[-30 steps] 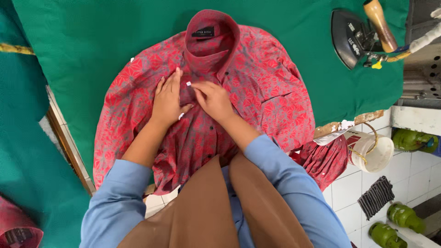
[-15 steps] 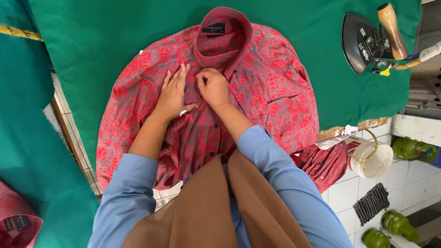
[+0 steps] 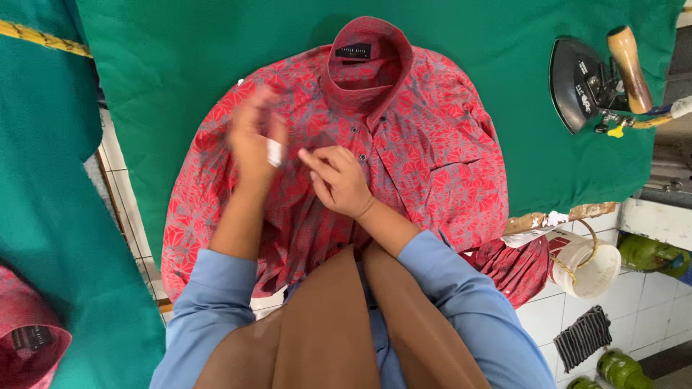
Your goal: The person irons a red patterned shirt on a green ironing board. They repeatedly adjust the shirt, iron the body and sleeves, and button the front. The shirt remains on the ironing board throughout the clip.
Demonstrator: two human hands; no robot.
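A red and grey patterned shirt [image 3: 425,144] lies front up on the green padded table [image 3: 216,50], collar away from me. My right hand [image 3: 340,180] rests on the button strip at mid-chest, its curled fingertips pinching the fabric. My left hand [image 3: 254,138] hovers blurred just left of it, above the shirt's left side, fingers apart, with a small white strip on one finger. Blue sleeves and a brown scarf cover the shirt's lower edge.
A black iron [image 3: 580,83] with a wooden handle stands at the table's far right. Below the table edge hang a red cloth [image 3: 515,266] and a white bucket [image 3: 592,270]; green bottles [image 3: 649,252] sit on white tiles. Another red garment [image 3: 29,338] lies at the lower left.
The view has moved closer to the shirt. My left hand has lifted off the button strip and swung left, blurred. My right hand has slid down the strip toward me.
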